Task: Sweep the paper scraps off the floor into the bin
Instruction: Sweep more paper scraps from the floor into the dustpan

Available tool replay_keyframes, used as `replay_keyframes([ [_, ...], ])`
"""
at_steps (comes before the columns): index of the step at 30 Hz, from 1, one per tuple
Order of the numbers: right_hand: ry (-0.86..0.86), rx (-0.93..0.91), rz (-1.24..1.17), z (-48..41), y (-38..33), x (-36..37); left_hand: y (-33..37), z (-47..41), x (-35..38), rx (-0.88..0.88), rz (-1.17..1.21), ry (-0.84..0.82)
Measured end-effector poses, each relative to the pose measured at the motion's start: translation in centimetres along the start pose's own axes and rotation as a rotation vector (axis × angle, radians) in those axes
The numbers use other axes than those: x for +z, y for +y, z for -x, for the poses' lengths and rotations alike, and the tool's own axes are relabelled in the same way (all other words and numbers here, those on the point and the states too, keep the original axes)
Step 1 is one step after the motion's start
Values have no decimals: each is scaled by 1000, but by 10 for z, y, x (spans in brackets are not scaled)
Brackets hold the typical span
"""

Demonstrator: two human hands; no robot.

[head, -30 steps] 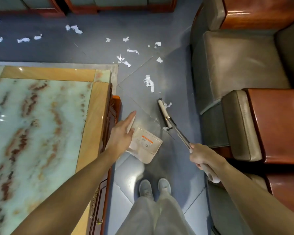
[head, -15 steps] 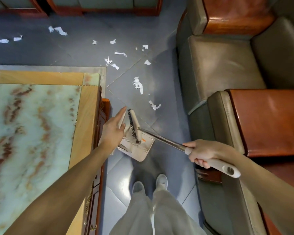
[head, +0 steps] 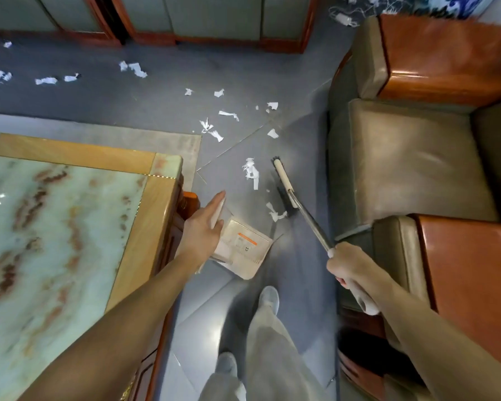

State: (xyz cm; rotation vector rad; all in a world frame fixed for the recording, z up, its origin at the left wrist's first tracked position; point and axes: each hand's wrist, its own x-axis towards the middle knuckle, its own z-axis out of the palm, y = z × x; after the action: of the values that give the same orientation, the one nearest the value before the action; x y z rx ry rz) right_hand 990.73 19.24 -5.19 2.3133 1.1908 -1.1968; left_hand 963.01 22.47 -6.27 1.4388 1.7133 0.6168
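Head camera: I am gripping the dustpan [head: 245,251] in my left hand [head: 203,231], the broom [head: 284,185] in my right hand [head: 348,266]; paper scraps [head: 250,172] are lying just beside the broom head, needing a pull toward the dustpan.

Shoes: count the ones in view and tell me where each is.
2. The forward shoe stands on the floor just behind the dustpan; the rear shoe is near the bottom edge, partly hidden by a trouser leg.

One broom [head: 283,180], one dustpan [head: 246,250], two armchairs [head: 411,160] — over a dozen scraps [head: 250,172].
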Motion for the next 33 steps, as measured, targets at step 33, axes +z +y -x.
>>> replay_keyframes([
  [33, -74, -355, 458, -141, -176, -186, 84, -185, 12, -177, 3, 125],
])
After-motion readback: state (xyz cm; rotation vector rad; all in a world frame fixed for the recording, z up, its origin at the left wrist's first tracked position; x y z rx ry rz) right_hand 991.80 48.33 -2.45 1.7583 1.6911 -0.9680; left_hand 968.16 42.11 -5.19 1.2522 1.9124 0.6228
